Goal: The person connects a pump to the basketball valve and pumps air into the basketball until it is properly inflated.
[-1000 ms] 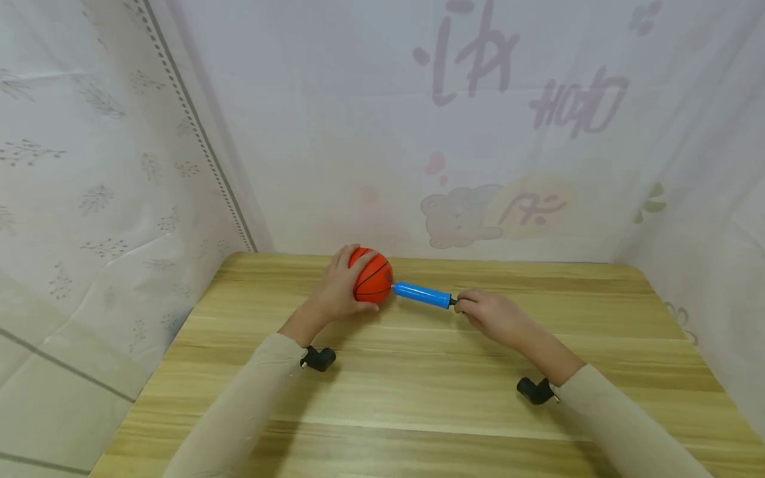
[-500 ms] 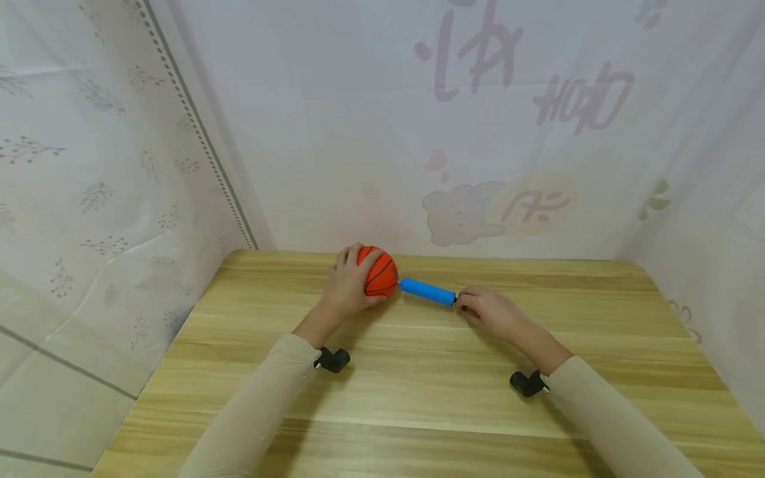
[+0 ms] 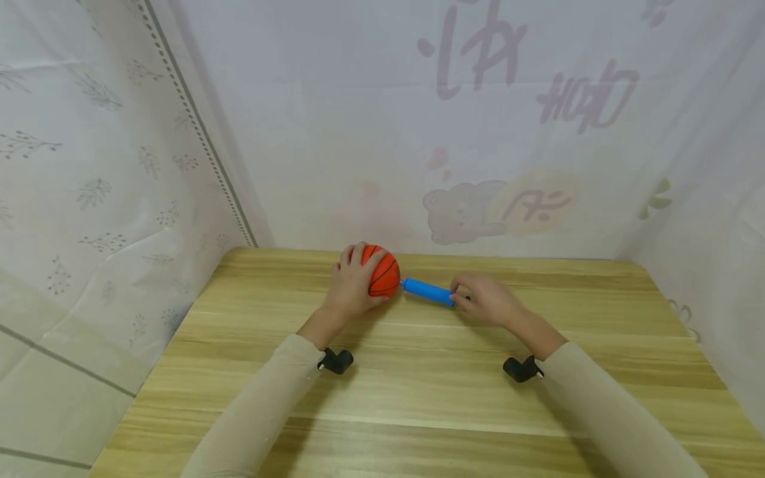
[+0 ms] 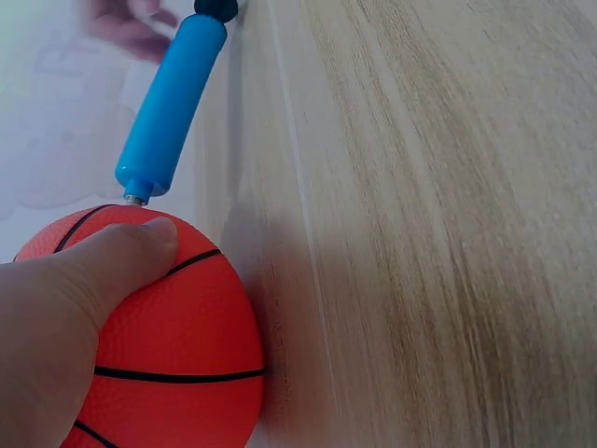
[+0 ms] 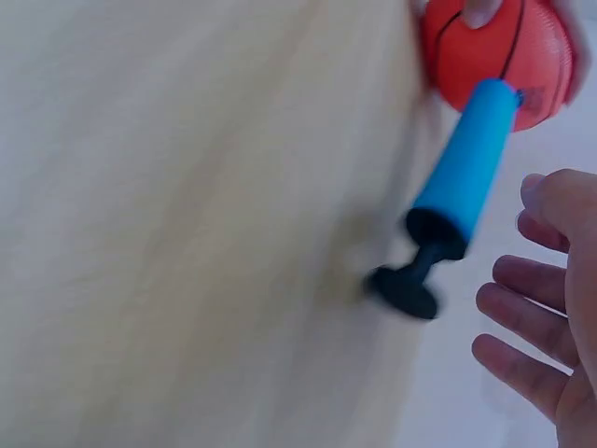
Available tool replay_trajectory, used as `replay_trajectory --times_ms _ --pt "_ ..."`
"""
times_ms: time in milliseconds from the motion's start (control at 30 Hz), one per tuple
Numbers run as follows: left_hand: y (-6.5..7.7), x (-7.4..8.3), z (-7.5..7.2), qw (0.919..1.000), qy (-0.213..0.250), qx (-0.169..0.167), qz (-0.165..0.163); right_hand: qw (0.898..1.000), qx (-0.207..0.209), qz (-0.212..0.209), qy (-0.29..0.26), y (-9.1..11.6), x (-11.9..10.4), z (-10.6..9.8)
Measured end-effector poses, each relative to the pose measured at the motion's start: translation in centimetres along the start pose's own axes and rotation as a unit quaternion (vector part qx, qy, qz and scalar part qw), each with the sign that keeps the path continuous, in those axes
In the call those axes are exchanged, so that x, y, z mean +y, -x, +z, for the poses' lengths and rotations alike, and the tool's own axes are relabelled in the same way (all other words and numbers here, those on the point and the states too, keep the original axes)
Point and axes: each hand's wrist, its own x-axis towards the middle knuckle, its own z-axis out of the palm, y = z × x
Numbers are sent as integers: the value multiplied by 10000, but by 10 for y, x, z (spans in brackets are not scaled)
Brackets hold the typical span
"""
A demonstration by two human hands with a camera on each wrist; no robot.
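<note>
A small orange-red basketball (image 3: 387, 276) with black lines rests near the table's far edge. My left hand (image 3: 349, 285) grips it from the left, with the thumb across its near side in the left wrist view. From the ball's right side juts a blue hand pump (image 3: 427, 291), its metal needle (image 4: 135, 200) meeting the ball. How deep the needle sits is hidden. Pushed close to the barrel is the pump's black handle (image 5: 403, 291). Beside that end hovers my right hand (image 3: 487, 300), fingers loosely bent; the right wrist view shows it apart from the pump, holding nothing.
The wood-grain table (image 3: 418, 398) stretches toward me and to both sides. A pale printed curtain (image 3: 335, 133) hangs right behind its far edge. Each wrist carries a black camera mount (image 3: 337, 361).
The ball and left hand have shifted slightly right, and the pump with them. The black rod has gone into the barrel. My right hand has let go of the pump handle.
</note>
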Motion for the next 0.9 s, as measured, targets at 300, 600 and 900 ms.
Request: replay_trajectory --times_ms 300,600,900 --pt "1 -1 -2 9999 139 81 -11 9948 -899 262 390 -49 -38 -10" --pt "1 -2 -2 9999 111 23 -33 9936 -1007 381 355 -75 -56 20" --pt "3 -1 -1 10000 66 55 -26 9954 -654 490 496 -81 -59 40"
